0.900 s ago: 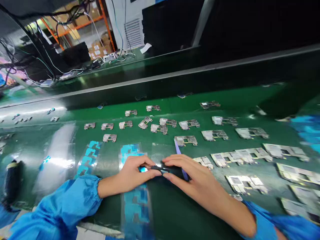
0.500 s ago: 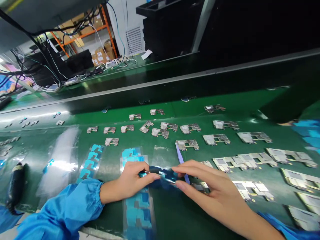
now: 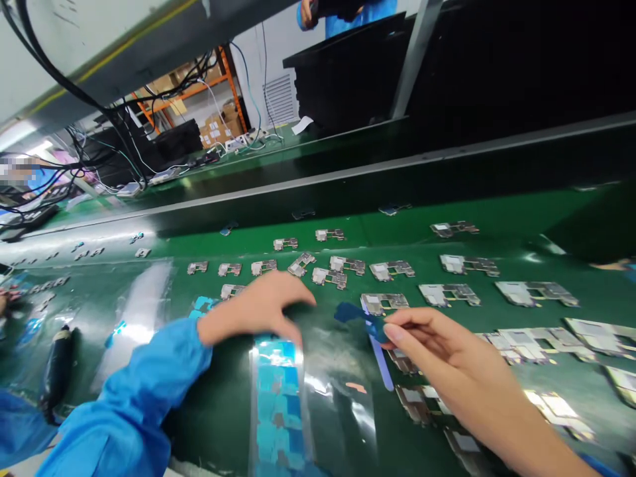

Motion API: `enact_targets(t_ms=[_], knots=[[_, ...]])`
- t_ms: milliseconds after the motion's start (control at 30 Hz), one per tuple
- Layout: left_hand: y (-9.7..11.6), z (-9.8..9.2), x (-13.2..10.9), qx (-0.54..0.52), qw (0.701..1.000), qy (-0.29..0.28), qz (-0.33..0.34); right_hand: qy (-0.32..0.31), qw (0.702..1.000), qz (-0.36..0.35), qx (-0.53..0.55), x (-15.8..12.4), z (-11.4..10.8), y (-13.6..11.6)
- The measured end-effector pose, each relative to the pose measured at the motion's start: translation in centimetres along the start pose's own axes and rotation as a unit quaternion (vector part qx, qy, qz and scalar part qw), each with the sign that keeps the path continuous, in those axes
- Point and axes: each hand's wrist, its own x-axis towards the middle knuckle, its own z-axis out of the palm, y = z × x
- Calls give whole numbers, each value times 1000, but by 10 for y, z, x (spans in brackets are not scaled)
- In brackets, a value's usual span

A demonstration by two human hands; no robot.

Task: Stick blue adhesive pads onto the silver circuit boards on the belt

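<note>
PCBs (image 3: 390, 269) lay in rows, belt (image 3: 521, 218) mid to far edge | black cyl. obj. (image 3: 55, 368) at near-left edge | cables (image 3: 124, 112), orange rack (image 3: 233, 73) w/ boxes (image 3: 218, 129) beyond far-left corner | black trays (image 3: 348, 73) stacked behind far edge

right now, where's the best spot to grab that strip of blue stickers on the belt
Probably the near end of the sticker strip, pinched from the person's side: it lies flat on the belt, its far end sits right by the left hand, and the clear margin spares the blue pieces.
</note>
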Motion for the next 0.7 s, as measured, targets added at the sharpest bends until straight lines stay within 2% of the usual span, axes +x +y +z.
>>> enact_targets(t_ms=[33,67,133,233,300,367,467,533,600,667,700], knots=[[-23,-18,12,2,997,24,-77,-9,1000,21,14,2,2,0],[-45,-33,23,23,984,74,-161,-19,999,36,23,4,3,1],[-83,-52,41,41,971,101,-215,-38,997,58,32,7,4,1],[-114,-54,58,27,969,106,-222,-51,995,68,50,10,4,0],[-121,-51,66,3,970,116,-212,-51,994,64,67,11,4,-1],[-119,-51,72,-26,968,138,-207,-47,994,61,82,12,3,-2],[-95,-48,70,-80,953,188,-222,-6,993,59,98,13,0,-3],[-60,-35,57,-120,941,215,-233,36,992,56,110,12,-2,-4],[-14,-8,36,-190,926,217,-243,55,989,56,124,10,-4,-5],[32,25,12,-392,864,180,-260,32,989,63,132,7,-4,-6],[52,40,1,-437,839,173,-273,8,989,69,132,5,-3,-6]])
